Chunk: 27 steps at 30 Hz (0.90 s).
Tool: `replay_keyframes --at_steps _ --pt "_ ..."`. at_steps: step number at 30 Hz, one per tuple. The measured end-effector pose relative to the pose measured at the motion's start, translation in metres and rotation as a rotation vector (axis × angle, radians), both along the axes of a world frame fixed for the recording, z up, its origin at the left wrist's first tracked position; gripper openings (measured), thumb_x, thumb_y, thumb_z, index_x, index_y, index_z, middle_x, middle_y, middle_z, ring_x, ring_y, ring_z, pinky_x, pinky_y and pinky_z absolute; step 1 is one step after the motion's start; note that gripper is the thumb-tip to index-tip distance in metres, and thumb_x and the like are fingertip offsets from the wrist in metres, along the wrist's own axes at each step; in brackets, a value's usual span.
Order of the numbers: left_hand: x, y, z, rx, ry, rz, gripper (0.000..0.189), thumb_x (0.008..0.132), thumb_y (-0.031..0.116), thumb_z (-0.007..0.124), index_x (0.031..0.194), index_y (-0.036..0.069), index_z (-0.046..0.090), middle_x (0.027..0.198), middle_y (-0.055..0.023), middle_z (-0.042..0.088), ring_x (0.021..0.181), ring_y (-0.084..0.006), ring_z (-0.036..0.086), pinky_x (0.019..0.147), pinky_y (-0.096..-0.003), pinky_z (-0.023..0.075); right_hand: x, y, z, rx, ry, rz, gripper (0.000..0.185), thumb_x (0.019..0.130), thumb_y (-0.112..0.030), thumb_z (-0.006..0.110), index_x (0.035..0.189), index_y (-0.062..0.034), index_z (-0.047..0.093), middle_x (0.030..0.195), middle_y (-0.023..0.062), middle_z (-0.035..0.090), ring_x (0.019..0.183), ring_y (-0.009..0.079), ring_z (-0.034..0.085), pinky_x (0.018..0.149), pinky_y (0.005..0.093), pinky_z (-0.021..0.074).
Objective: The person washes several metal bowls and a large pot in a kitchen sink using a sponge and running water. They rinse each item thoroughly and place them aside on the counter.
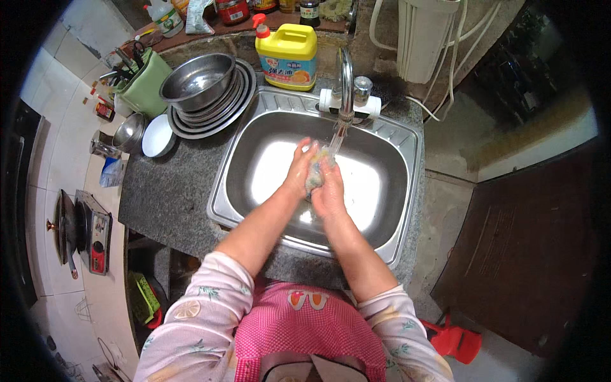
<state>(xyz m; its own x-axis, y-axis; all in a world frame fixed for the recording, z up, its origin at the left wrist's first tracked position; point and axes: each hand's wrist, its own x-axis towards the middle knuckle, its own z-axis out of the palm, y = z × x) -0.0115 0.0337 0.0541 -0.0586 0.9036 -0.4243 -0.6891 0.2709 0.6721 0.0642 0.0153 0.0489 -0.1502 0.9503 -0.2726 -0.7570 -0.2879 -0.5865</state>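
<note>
Over a stainless steel sink (231, 210), my left hand (301, 167) and my right hand (331, 188) press a wet, crumpled scrubbing cloth or mesh pad (315, 174) between them; its exact kind is unclear. Water runs from the chrome faucet (347, 76) onto the fingertips and the pad. Both palms face inward, with the pad showing between the thumbs and fingers. The sink's bottom shines brightly under the hands.
Left of the sink stand stacked metal basins (198, 83), a white bowl (158, 136) and a smaller metal bowl (130, 132). A yellow detergent jug (287, 57) stands behind the sink's rim. A white filter housing (425, 38) hangs at the back right.
</note>
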Motion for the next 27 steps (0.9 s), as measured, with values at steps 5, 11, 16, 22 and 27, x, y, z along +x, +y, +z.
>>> replay_keyframes --at_steps 5,11,16,22,27 --pt "0.050 -0.039 -0.032 0.084 -0.203 0.039 0.047 0.094 0.040 0.039 0.127 0.008 0.040 0.123 -0.0085 0.050 0.112 -0.0201 0.048 0.097 -0.0349 0.0381 0.019 0.057 -0.051 -0.065 -0.427 0.010 0.019 0.087 -0.014 0.052 0.102 -0.0042 0.053 0.083 0.0062 0.058 0.064 0.0129 0.054 0.051 0.0266 0.0444" --pt "-0.001 -0.004 0.003 -0.147 0.004 0.135 0.059 0.087 0.029 0.053 0.137 0.018 0.024 0.125 -0.0133 0.039 0.105 -0.0268 0.047 0.087 -0.0424 0.0421 -0.013 -0.017 -0.022 0.115 -0.401 0.024 0.026 0.087 -0.017 0.052 0.106 0.0011 0.051 0.102 0.0130 0.056 0.090 0.0170 0.054 0.078 0.0292 0.0437" --pt "0.029 -0.028 -0.023 -0.004 0.160 -0.094 0.050 0.090 0.030 0.048 0.131 0.007 0.034 0.121 -0.0117 0.046 0.109 -0.0190 0.046 0.093 -0.0315 0.0376 0.003 0.049 -0.045 -0.227 -0.192 -0.034 0.025 0.092 -0.025 0.043 0.106 -0.0047 0.048 0.096 0.0075 0.050 0.081 0.0164 0.051 0.077 0.0335 0.0434" --pt "0.000 0.001 0.012 -0.103 0.263 -0.018 0.085 0.084 0.057 0.050 0.143 0.014 0.008 0.142 -0.0140 0.021 0.129 -0.0299 0.025 0.105 -0.0420 0.0214 -0.013 0.010 -0.024 -0.120 -0.087 0.085 0.048 0.090 -0.033 0.049 0.126 -0.0020 0.040 0.126 0.0094 0.043 0.116 0.0220 0.040 0.094 0.0379 0.0368" --pt "-0.002 -0.023 -0.006 0.075 0.569 -0.289 0.084 0.079 0.030 0.069 0.140 0.011 0.015 0.136 -0.0147 0.033 0.125 -0.0276 0.034 0.104 -0.0376 0.0276 0.024 0.039 0.008 -0.084 0.170 0.313 0.053 0.092 -0.045 0.043 0.126 -0.0056 0.039 0.114 0.0120 0.049 0.104 0.0231 0.050 0.090 0.0380 0.0424"
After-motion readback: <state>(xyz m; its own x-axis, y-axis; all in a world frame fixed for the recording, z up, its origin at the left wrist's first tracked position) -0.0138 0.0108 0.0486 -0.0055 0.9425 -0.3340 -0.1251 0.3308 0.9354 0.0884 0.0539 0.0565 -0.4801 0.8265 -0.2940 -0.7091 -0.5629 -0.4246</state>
